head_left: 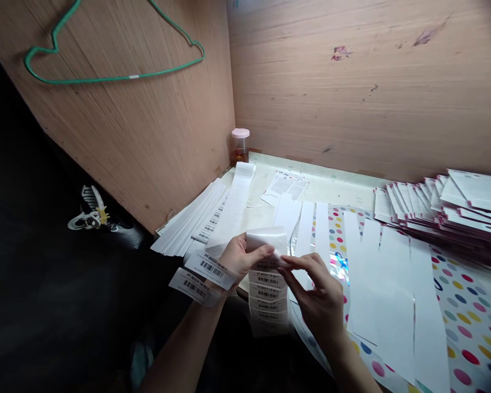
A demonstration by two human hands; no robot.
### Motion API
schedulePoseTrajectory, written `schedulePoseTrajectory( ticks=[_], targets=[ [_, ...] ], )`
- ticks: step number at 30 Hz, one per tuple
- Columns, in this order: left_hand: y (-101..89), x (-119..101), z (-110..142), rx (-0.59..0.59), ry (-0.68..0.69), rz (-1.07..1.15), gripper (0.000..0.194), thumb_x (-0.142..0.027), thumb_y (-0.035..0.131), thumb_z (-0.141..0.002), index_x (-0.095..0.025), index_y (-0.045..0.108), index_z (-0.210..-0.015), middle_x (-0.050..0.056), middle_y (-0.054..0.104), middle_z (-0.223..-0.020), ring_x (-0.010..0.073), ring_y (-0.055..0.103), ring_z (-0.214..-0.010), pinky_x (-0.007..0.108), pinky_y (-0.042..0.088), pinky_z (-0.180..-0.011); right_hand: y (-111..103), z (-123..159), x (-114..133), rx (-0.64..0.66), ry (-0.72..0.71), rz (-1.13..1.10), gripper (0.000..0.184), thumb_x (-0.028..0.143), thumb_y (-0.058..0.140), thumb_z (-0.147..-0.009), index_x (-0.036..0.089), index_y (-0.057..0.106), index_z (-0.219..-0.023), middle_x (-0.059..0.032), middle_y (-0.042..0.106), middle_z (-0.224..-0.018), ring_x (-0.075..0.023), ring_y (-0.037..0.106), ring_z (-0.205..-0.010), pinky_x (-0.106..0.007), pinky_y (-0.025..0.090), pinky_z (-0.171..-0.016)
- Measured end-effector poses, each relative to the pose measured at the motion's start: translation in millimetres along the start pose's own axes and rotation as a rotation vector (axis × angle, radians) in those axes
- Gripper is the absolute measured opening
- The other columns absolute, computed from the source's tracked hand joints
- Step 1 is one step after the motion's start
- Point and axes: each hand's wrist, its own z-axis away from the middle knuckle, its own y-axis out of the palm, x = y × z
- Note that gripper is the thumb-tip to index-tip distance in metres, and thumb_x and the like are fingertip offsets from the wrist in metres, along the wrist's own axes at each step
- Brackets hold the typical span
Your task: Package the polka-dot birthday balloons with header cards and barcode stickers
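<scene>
My left hand (239, 256) grips a strip of barcode labels (268, 289) near its top, thumb pressed on the curled white backing (267, 238). The strip hangs down over the table edge in front of me. My right hand (317, 292) pinches the strip's upper edge with thumb and forefinger, right beside my left thumb. Two loose barcode labels (207, 267) stick out by my left wrist.
White paper strips (376, 273) lie side by side on a polka-dot sheet (466, 305). A fanned stack of leaflets (442, 204) sits at right, label stacks (196, 218) at left. A small jar with a pink lid (240, 144) stands in the corner. A green hanger (114, 54) hangs on the wooden wall.
</scene>
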Motion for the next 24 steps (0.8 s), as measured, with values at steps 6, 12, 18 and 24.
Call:
schedulePoseTrajectory(
  ticks=[6, 12, 18, 24],
  targets=[
    [7.3, 0.8, 3.6, -0.044, 0.043, -0.029, 0.028, -0.036, 0.083, -0.068, -0.012, 0.07, -0.077, 0.006, 0.074, -0.075, 0.0189, 0.068, -0.071, 0.029, 0.052, -0.071, 4.1, 1.0, 6.2, -0.136, -0.119, 0.229, 0.027, 0.006, 0.064, -0.084, 0.024, 0.069, -0.104, -0.003, 0.059, -0.082, -0.0166, 0.055, -0.077, -0.032, 0.047, -0.065],
    [10.7, 0.7, 2.5, -0.074, 0.02, 0.084, 0.032, -0.033, 0.085, -0.066, -0.013, 0.071, -0.087, 0.006, 0.076, -0.082, 0.0184, 0.068, -0.077, 0.029, 0.052, -0.076, 4.2, 10.1, 9.9, -0.147, -0.233, 0.35, 0.028, 0.001, 0.064, -0.081, 0.023, 0.068, -0.099, -0.0044, 0.062, -0.085, -0.0194, 0.056, -0.082, -0.036, 0.048, -0.073],
    [2.7, -4.8, -14.8, 0.022, -0.015, 0.194, 0.035, -0.034, 0.083, -0.067, -0.011, 0.073, -0.091, 0.007, 0.075, -0.077, 0.0194, 0.069, -0.07, 0.031, 0.052, -0.074, -7.9, 24.5, 61.1, 0.016, -0.154, 0.035, 0.024, -0.002, 0.063, -0.079, 0.019, 0.063, -0.09, -0.0036, 0.061, -0.077, -0.0169, 0.057, -0.073, -0.029, 0.049, -0.064],
    [12.5, -5.7, -22.5, -0.035, 0.033, 0.165, 0.033, -0.033, 0.081, -0.069, -0.013, 0.072, -0.092, 0.005, 0.075, -0.075, 0.0187, 0.069, -0.072, 0.031, 0.052, -0.076, 51.4, 20.9, 79.7, 0.255, 0.089, -0.409, 0.007, 0.016, 0.057, -0.09, 0.02, 0.06, -0.084, -0.0009, 0.058, -0.074, -0.0114, 0.056, -0.063, -0.022, 0.047, -0.053]
  ],
)
